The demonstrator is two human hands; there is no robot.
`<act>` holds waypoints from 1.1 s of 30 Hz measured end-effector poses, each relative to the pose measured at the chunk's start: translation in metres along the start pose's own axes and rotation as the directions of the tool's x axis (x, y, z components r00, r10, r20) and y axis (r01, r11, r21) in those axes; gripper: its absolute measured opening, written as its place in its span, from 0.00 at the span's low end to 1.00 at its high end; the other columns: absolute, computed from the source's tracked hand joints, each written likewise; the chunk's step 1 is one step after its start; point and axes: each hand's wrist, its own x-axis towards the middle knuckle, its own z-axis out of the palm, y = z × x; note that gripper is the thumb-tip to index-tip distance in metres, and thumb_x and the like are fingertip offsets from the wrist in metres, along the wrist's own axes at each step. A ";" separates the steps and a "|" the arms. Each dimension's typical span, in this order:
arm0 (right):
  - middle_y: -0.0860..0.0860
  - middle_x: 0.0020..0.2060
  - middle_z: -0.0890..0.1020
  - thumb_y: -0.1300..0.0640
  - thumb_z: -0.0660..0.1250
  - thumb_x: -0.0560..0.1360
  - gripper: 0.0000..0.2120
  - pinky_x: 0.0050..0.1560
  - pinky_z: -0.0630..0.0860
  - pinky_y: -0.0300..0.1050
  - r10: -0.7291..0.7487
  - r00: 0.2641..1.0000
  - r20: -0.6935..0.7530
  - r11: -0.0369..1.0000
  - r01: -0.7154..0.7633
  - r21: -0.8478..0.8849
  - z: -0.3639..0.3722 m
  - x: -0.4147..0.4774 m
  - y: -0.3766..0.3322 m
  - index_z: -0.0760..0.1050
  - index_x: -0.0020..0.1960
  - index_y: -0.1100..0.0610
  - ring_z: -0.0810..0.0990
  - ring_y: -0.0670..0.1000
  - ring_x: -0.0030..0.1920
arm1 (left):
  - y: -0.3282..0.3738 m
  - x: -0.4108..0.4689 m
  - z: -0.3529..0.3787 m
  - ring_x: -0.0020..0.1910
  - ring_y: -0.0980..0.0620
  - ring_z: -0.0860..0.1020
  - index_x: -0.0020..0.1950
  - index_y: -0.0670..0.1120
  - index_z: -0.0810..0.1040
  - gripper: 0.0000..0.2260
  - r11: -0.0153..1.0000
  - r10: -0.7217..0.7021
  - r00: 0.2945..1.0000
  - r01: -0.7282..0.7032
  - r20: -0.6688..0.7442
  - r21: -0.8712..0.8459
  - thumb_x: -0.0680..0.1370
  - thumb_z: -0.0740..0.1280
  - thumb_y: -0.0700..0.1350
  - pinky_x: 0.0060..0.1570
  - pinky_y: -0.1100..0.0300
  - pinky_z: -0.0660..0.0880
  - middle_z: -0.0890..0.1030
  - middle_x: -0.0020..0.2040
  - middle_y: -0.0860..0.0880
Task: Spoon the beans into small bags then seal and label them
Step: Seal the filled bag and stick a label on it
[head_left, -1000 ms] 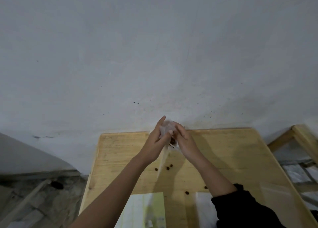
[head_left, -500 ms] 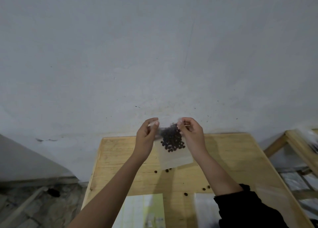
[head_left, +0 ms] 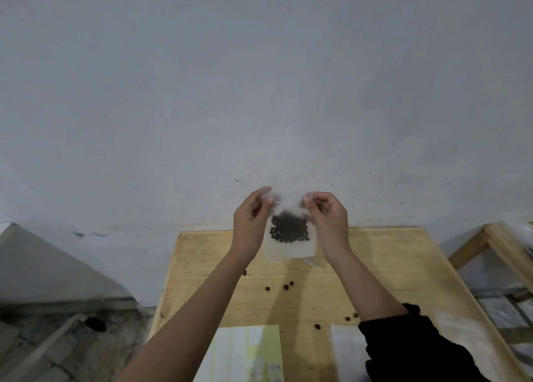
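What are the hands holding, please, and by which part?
A small clear bag of beans, pinched at its top corners: left hand on the left, right hand on the right.

Blurring along top edge of bag, between pinching left hand and right hand; not resolving seal strip, open or closed. Running off bottom edge: yellow-green sheet, print on it smearing, unreadable. Hiding part of white sheet under black sleeve, both cropping at bottom. Getting cut by right edge: wooden frame. Showing too small for detail: loose beans on table. Reading only as dark blob on floor, kind unclear.
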 end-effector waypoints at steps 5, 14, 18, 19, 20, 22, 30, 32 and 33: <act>0.50 0.40 0.81 0.61 0.64 0.77 0.04 0.45 0.79 0.39 0.054 0.998 -0.019 0.998 -0.055 -0.042 0.000 0.003 0.001 0.75 0.43 0.54 0.81 0.46 0.43 | 0.001 0.001 -0.004 0.51 0.51 0.82 0.61 0.40 0.76 0.12 0.999 -0.007 1.000 0.006 0.020 0.035 0.78 0.65 0.38 0.58 0.52 0.77 0.84 0.49 0.46; 0.53 0.42 0.81 0.64 0.67 0.74 0.03 0.50 0.79 0.42 0.054 0.993 0.109 0.997 -0.047 -0.068 0.006 0.007 -0.004 0.74 0.46 0.58 0.81 0.50 0.46 | 0.005 0.008 -0.010 0.45 0.55 0.82 0.61 0.44 0.76 0.12 0.984 0.071 0.996 -0.060 -0.061 0.170 0.78 0.65 0.38 0.53 0.58 0.78 0.84 0.42 0.51; 0.49 0.42 0.81 0.63 0.70 0.72 0.06 0.49 0.77 0.39 0.032 0.991 0.129 0.970 0.000 -0.243 0.014 0.012 -0.007 0.74 0.44 0.56 0.80 0.47 0.47 | 0.007 0.010 -0.009 0.44 0.56 0.83 0.58 0.46 0.77 0.10 0.983 0.073 0.996 -0.065 -0.040 0.173 0.78 0.64 0.37 0.53 0.58 0.78 0.84 0.42 0.51; 0.48 0.41 0.81 0.64 0.69 0.73 0.06 0.48 0.76 0.38 0.026 0.994 0.108 0.961 0.005 -0.275 0.015 0.013 -0.007 0.73 0.43 0.55 0.79 0.45 0.45 | 0.006 0.009 -0.008 0.44 0.55 0.83 0.57 0.46 0.77 0.09 0.986 0.065 0.997 -0.060 -0.031 0.156 0.78 0.64 0.37 0.53 0.57 0.78 0.84 0.43 0.50; 0.47 0.40 0.80 0.64 0.69 0.73 0.07 0.47 0.75 0.38 0.021 0.996 0.089 0.955 0.006 -0.297 0.016 0.013 -0.007 0.73 0.42 0.55 0.79 0.44 0.44 | 0.006 0.009 -0.007 0.45 0.55 0.83 0.57 0.45 0.77 0.09 0.989 0.057 0.998 -0.054 -0.019 0.137 0.78 0.64 0.37 0.53 0.56 0.78 0.84 0.43 0.49; 0.46 0.39 0.80 0.64 0.69 0.73 0.07 0.48 0.76 0.39 0.011 0.998 0.068 0.947 0.011 -0.320 0.015 0.014 -0.009 0.73 0.41 0.55 0.79 0.44 0.44 | 0.006 0.008 -0.008 0.45 0.53 0.83 0.56 0.44 0.78 0.09 0.994 0.042 0.999 -0.042 0.001 0.102 0.78 0.65 0.37 0.53 0.54 0.79 0.84 0.44 0.46; 0.45 0.42 0.81 0.58 0.75 0.69 0.09 0.44 0.72 0.30 -0.020 0.990 0.137 0.922 0.071 -0.381 0.013 0.013 -0.016 0.75 0.43 0.56 0.79 0.42 0.46 | 0.009 0.009 -0.008 0.45 0.53 0.83 0.54 0.47 0.78 0.09 0.995 0.019 0.998 -0.025 0.061 0.100 0.76 0.68 0.39 0.54 0.53 0.78 0.84 0.42 0.47; 0.46 0.41 0.81 0.57 0.76 0.68 0.10 0.43 0.72 0.30 -0.034 0.992 0.125 0.913 0.081 -0.399 0.013 0.014 -0.018 0.75 0.42 0.56 0.79 0.42 0.45 | 0.010 0.009 -0.006 0.45 0.51 0.83 0.53 0.48 0.78 0.08 0.996 0.015 0.997 -0.021 0.073 0.091 0.75 0.69 0.40 0.54 0.51 0.78 0.85 0.41 0.47; 0.46 0.41 0.81 0.57 0.76 0.67 0.10 0.42 0.72 0.29 -0.040 0.992 0.117 0.908 0.085 -0.410 0.013 0.014 -0.018 0.75 0.42 0.56 0.79 0.42 0.44 | 0.010 0.009 -0.006 0.45 0.51 0.83 0.53 0.49 0.78 0.08 0.996 0.009 0.997 -0.015 0.076 0.088 0.75 0.69 0.40 0.54 0.50 0.78 0.85 0.41 0.46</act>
